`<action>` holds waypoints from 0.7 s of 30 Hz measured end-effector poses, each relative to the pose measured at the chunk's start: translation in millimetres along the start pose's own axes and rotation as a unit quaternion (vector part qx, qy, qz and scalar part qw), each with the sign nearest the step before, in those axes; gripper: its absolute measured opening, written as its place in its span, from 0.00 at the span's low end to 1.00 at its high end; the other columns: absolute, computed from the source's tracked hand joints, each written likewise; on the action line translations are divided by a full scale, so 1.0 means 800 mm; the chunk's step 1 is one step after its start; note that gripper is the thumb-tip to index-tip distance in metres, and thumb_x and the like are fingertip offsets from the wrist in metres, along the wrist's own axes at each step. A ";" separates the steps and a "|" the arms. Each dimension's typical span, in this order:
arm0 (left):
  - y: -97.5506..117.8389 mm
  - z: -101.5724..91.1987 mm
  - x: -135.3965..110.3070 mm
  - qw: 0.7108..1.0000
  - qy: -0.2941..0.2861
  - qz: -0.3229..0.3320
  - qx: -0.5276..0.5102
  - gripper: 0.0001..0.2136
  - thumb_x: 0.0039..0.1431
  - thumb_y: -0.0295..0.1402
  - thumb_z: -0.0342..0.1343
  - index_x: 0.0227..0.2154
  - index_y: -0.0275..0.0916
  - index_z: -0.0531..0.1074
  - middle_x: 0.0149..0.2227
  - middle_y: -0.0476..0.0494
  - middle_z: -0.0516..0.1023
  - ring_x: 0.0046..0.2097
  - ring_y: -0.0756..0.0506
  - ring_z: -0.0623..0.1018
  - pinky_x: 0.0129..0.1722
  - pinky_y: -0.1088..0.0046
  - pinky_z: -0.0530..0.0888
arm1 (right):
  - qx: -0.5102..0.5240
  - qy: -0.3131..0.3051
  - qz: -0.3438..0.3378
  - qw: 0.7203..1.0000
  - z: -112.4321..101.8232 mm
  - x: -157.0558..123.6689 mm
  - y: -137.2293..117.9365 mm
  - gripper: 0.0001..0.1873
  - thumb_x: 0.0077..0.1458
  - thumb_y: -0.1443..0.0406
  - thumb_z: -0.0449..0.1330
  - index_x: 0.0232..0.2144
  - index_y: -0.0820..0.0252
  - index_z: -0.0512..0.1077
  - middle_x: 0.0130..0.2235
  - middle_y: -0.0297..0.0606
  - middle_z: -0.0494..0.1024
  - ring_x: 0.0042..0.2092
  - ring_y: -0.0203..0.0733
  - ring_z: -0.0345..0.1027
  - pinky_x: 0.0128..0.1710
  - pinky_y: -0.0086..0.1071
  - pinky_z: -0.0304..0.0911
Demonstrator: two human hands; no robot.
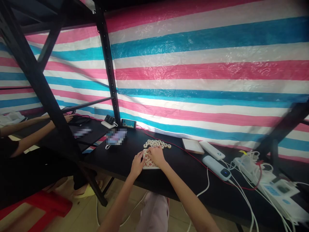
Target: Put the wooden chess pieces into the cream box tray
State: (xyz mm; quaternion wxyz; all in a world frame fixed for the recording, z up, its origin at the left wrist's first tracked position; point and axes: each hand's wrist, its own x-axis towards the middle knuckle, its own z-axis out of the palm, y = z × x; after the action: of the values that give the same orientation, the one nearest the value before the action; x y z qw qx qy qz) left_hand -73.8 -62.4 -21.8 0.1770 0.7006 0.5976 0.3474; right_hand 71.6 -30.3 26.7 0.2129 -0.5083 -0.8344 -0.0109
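Observation:
Both my hands rest on a small square tray of round wooden game pieces with red marks, on a black table. My left hand lies against the tray's left side, fingers curled at its edge. My right hand sits on top of the tray, fingers bent down over the pieces. Behind the tray lies a loose heap of the same round pieces. Whether either hand pinches a piece is hidden.
Two power banks with white cables, a flat wooden lid and a power strip lie to the right. A phone stands at the back. Black rack posts rise nearby. Another person's arms reach in at left.

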 end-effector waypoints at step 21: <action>0.005 -0.008 -0.002 0.999 -0.003 0.000 -0.050 0.26 0.55 0.33 0.43 0.59 0.44 0.55 0.55 0.45 0.65 0.48 0.45 0.68 0.51 0.66 0.63 | -0.100 0.075 0.117 0.985 -0.007 -0.037 0.121 0.14 0.56 0.65 0.51 0.44 0.52 0.71 0.50 0.39 0.70 0.48 0.46 0.57 0.41 0.38 0.50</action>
State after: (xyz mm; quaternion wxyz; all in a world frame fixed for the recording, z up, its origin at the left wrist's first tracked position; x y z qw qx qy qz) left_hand -75.6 -65.8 -15.3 0.2137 0.6923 0.5786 0.3745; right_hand 167.6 -10.2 2.1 0.2229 -0.6190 -0.7454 -0.1073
